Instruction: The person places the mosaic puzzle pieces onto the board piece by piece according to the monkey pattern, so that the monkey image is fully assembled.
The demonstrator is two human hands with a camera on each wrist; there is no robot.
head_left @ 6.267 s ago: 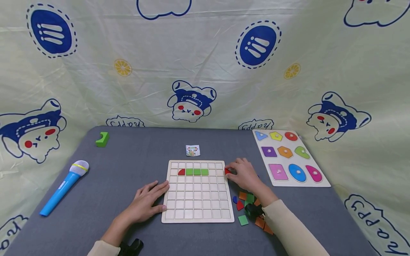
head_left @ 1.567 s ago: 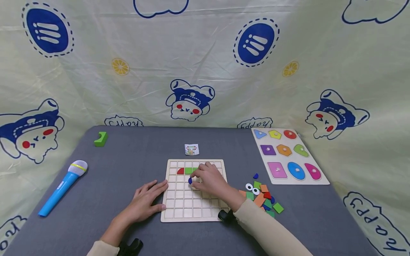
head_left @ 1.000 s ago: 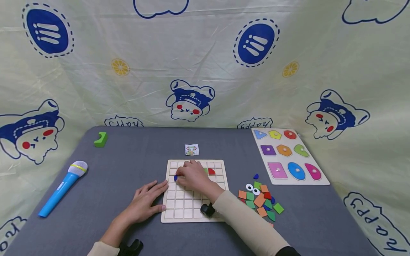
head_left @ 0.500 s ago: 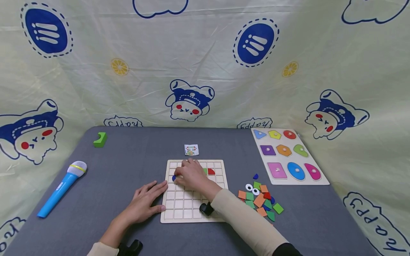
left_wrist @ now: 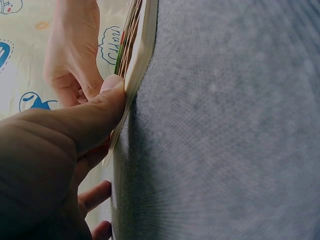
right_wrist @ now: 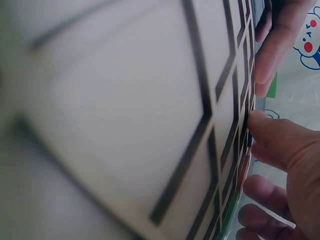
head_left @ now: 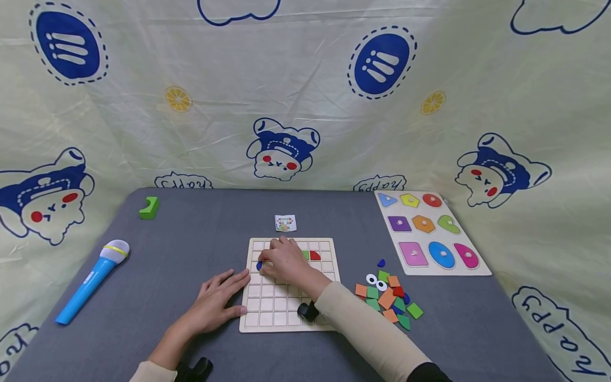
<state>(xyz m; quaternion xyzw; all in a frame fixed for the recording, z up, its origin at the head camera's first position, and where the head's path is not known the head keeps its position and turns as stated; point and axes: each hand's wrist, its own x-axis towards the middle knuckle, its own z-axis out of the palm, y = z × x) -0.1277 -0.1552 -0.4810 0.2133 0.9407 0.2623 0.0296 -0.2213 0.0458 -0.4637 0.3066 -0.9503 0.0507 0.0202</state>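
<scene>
1. Pale fabric printed with blue-and-white cartoon figures (head_left: pixel 324 63) hangs behind a grey cloth-covered table (head_left: pixel 200 233).
2. Flat on the table lies a light, wood-toned square board with a raised grid (head_left: pixel 272 321).
3. The person's right hand (head_left: pixel 288 261) reaches over the board's upper left part, pinching a small dark blue flat piece (head_left: pixel 259 266) between thumb and finger at the leftmost column.
4. The left hand (head_left: pixel 219 298) grasps nothing: its fingers lie extended beside the board's left edge, and the thumb presses on the rim.
5. Just right of the right hand, part of a green square tile (head_left: pixel 306 255) shows in the grid, with a red rounded-corner tile (head_left: pixel 315 255) next to it.
6. Right of the board is a loose scatter of orange, green, red and blue pieces (head_left: pixel 386 300), with two white rings with dark centres (head_left: pixel 376 282) among them.
7. Beyond the scatter lies a white shape-puzzle panel (head_left: pixel 477 268); a small printed card (head_left: pixel 285 223) sits above the board.
8. Far left are a blue toy microphone (head_left: pixel 90 284) and a green notched block (head_left: pixel 150 208).
</scene>
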